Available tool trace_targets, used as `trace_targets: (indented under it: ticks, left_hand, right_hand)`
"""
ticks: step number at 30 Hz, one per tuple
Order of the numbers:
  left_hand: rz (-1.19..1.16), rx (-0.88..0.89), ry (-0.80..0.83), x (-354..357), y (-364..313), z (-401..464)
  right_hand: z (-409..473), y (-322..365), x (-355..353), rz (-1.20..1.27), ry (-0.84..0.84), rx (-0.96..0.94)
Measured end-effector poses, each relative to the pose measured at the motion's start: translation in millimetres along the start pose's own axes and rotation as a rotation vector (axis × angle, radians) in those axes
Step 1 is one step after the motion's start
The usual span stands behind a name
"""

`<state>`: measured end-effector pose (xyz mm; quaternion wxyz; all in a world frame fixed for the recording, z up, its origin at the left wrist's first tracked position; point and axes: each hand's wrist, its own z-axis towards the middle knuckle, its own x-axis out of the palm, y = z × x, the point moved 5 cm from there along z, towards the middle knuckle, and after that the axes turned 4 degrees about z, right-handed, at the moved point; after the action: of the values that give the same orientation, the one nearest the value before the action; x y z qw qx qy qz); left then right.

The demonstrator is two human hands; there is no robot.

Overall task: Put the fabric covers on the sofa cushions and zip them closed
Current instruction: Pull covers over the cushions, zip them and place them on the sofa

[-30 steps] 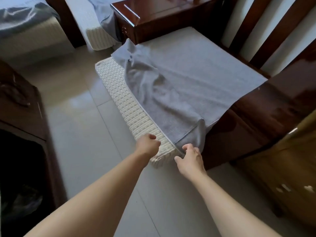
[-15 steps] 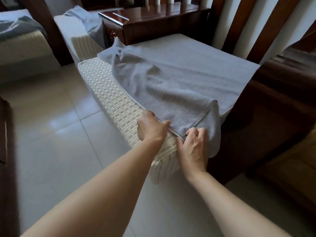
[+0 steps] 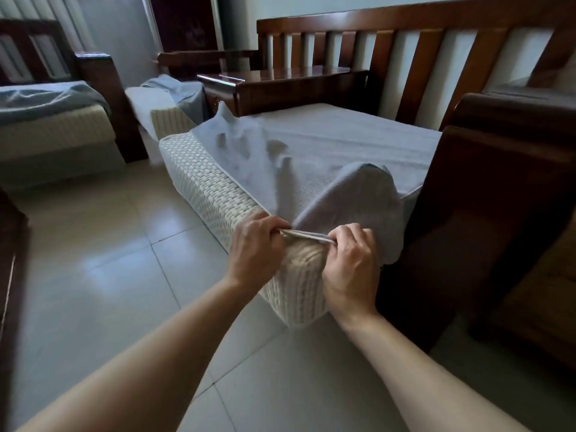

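Observation:
A white woven-textured sofa cushion [image 3: 212, 188] lies on the wooden sofa seat, its near corner sticking out over the floor. A grey fabric cover [image 3: 336, 151] is spread over its top, bunched at the near corner. My left hand [image 3: 254, 251] and my right hand [image 3: 350, 263] both pinch the cover's pale zipper edge [image 3: 307, 236] at that corner, stretched taut between them just above the cushion's side. The front side of the cushion is bare.
The dark wooden sofa armrest [image 3: 498, 169] stands right beside my right hand, with the slatted backrest [image 3: 405, 57] behind. A wooden side table [image 3: 280, 85] sits at the back. Two more cushions with grey covers [image 3: 46, 98] [image 3: 174, 95] lie at the left. Tiled floor [image 3: 93, 260] below.
The view has tilted up and moved closer. Both hands have gone from the cushion's corner to gripping the cover's zipper edge and pulling it taut, lifting the bunched fabric.

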<state>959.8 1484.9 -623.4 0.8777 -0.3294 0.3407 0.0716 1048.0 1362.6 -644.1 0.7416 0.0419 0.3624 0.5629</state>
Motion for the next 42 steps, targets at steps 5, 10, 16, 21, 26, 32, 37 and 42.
trace_targets:
  ticks: [5,10,16,21,26,32,37,42]
  left_hand:
    - [0.195,0.291,0.052,-8.0,10.5,-38.1]
    - [0.433,0.496,0.068,-14.1,11.4,-38.9]
    - [0.441,0.647,0.085,1.4,12.9,-45.3]
    - [0.36,0.55,0.034,11.6,32.7,-69.3]
    - [0.394,0.539,0.081,29.2,52.7,-85.8]
    - [0.439,0.513,0.124,50.6,70.9,-95.2]
    - [0.5,0.477,0.295,75.9,88.8,-118.5]
    - [0.442,0.383,0.191,80.1,106.9,-131.9]
  right_hand:
    - [-18.7,6.4,-8.0,0.128,0.028,-0.03]
    - [-33.4,3.2,-2.7,0.153,0.144,-0.037]
    - [-53.2,2.3,10.7,0.161,0.311,-0.056]
    - [-84.7,0.7,32.6,0.031,0.415,-0.143]
    - [-101.2,-3.5,38.8,-0.051,0.427,-0.29]
    - [-121.6,-13.9,52.4,-0.127,0.452,-0.324]
    - [-146.0,-32.8,73.0,-0.184,0.592,-0.4]
    - [-157.4,-36.3,80.7,-0.15,0.484,-0.377]
